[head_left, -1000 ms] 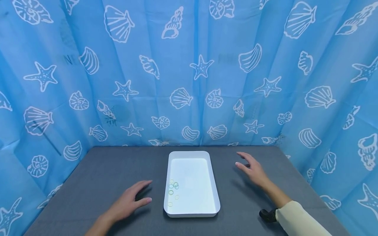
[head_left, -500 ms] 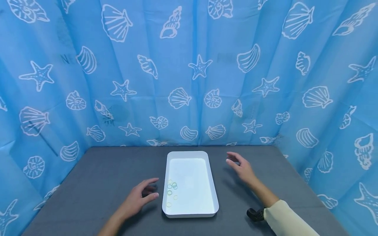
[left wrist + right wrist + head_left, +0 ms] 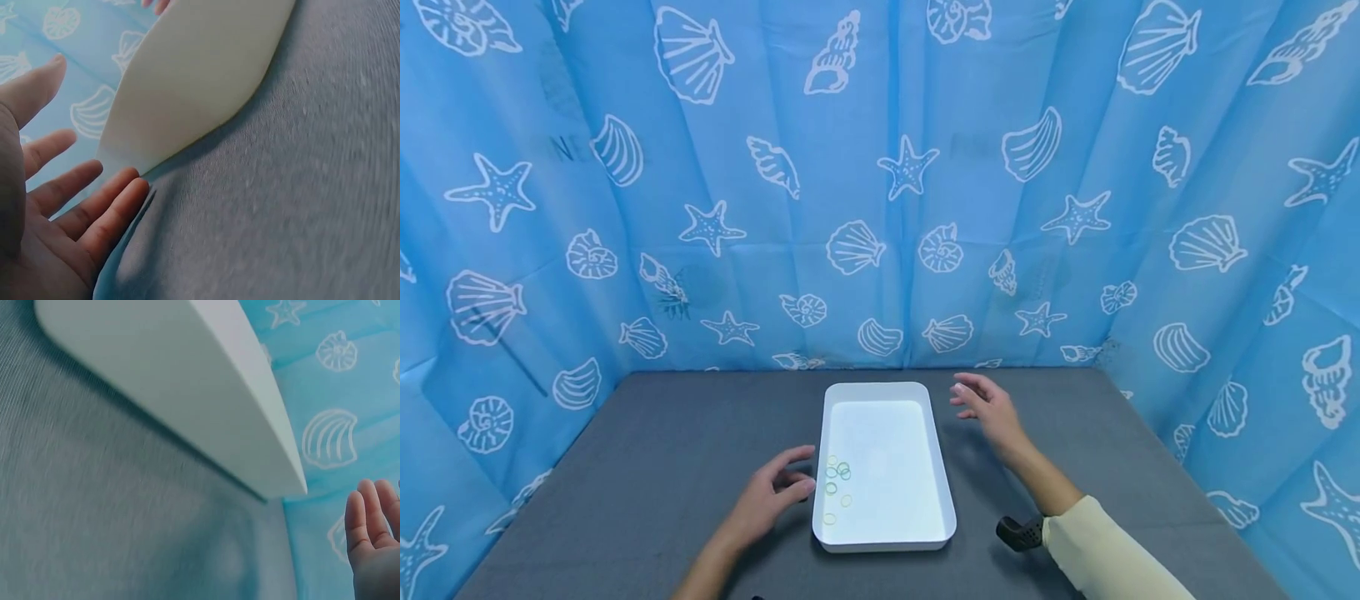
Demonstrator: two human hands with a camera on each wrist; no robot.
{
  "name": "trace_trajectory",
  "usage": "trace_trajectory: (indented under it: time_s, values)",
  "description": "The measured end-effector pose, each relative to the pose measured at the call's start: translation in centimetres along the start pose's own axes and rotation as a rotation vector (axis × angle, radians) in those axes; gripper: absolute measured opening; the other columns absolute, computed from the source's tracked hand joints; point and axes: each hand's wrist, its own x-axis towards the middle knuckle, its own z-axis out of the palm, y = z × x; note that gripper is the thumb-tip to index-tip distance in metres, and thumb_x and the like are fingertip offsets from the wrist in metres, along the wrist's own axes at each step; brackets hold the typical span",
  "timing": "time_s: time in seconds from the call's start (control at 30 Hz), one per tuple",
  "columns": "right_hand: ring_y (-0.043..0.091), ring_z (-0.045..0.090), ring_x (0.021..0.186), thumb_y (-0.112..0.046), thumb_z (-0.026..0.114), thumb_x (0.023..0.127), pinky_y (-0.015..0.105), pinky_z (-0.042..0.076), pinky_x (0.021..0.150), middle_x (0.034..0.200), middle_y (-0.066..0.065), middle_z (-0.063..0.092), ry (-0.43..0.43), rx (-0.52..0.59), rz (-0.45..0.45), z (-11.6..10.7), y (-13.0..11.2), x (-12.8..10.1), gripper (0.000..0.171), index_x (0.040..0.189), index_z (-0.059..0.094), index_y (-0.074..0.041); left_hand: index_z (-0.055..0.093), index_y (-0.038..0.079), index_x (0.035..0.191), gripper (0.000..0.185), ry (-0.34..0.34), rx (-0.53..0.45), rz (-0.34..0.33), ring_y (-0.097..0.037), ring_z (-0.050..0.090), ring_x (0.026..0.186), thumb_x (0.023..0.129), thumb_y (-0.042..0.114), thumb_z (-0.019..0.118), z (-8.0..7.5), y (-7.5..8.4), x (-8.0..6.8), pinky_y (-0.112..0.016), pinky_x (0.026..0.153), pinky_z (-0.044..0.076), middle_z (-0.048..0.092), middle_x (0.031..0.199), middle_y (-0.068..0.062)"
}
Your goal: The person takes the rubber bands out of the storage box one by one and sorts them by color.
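A white rectangular tray (image 3: 943,492) with raised walls lies lengthwise on the grey cloth. Several thin rings (image 3: 831,488), pale green and yellowish, are scattered along the left side of its floor; they look like small rubber bands. My left hand (image 3: 769,493) is beside the tray's left wall, fingers relaxed and holding nothing; whether the fingertips touch the wall I cannot tell. Off the far right corner, my right hand (image 3: 992,408) hovers with loosely bent fingers and nothing in it. Both wrist views show the tray's outer wall (image 3: 187,75) near the hand; the rings are hidden there.
Grey cloth (image 3: 700,425) covers the table. A blue curtain (image 3: 865,167) with white shells and starfish hangs behind it and along both sides. A black device (image 3: 1021,533) is worn at the right wrist, by a cream sleeve (image 3: 1105,550).
My left hand has moved right, up to the tray's left side. My right hand has moved left toward the tray's far right corner. The tray and rings keep their places.
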Motion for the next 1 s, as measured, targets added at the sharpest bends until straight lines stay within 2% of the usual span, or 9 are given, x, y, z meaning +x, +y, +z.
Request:
trace_trajectory:
  time_s: [0.17, 0.3, 0.53, 0.77, 1.0]
  values:
    - [0.034, 0.062, 0.103, -0.026, 0.055, 0.101, 0.045, 0.051, 0.086, 0.117, 0.021, 0.061, -0.013, 0.037, 0.029, 1.1, -0.7, 0.5, 0.039, 0.129, 0.056, 0.001, 0.048, 0.006, 0.141, 0.052, -0.016, -0.111, -0.008, -0.025, 0.063, 0.104, 0.094, 0.024, 0.066, 0.5, 0.4, 0.2, -0.032, 0.081, 0.052, 0.05, 0.138, -0.016]
    - [0.034, 0.061, 0.104, -0.027, 0.057, 0.1, 0.047, 0.051, 0.087, 0.12, 0.023, 0.06, -0.03, 0.073, 0.047, 2.0, -1.4, 0.9, 0.04, 0.129, 0.055, 0.001, 0.047, 0.003, 0.141, 0.054, -0.022, -0.16, -0.032, -0.027, 0.064, 0.1, 0.094, 0.021, 0.067, 0.8, 0.9, 0.4, -0.033, 0.078, 0.054, 0.048, 0.139, -0.02]
    - [0.036, 0.061, 0.104, -0.026, 0.058, 0.1, 0.049, 0.049, 0.089, 0.116, 0.018, 0.063, -0.059, 0.098, 0.08, 3.2, -2.0, 1.8, 0.039, 0.128, 0.056, 0.001, 0.043, 0.001, 0.143, 0.061, -0.109, -0.163, -0.07, -0.027, 0.065, 0.094, 0.091, 0.019, 0.069, 0.7, 0.3, 0.5, -0.037, 0.076, 0.055, 0.043, 0.139, -0.027]
    - [0.031, 0.063, 0.102, -0.026, 0.06, 0.098, 0.048, 0.049, 0.089, 0.115, 0.018, 0.062, -0.11, 0.083, 0.153, 4.3, -2.3, 2.9, 0.041, 0.129, 0.056, 0.001, 0.04, 0.002, 0.146, 0.063, -0.192, -0.207, -0.081, -0.027, 0.064, 0.098, 0.092, 0.017, 0.068, 0.2, -0.3, 0.8, -0.039, 0.081, 0.053, 0.042, 0.14, -0.029]
    - [0.031, 0.062, 0.102, -0.027, 0.062, 0.097, 0.051, 0.048, 0.09, 0.114, 0.015, 0.063, -0.168, 0.067, 0.181, 5.9, -3.0, 3.5, 0.041, 0.128, 0.057, 0.0, 0.039, 0.002, 0.147, 0.068, -0.209, -0.209, -0.085, -0.027, 0.064, 0.097, 0.089, 0.015, 0.072, -0.1, -0.3, 0.9, -0.038, 0.082, 0.052, 0.042, 0.139, -0.029]
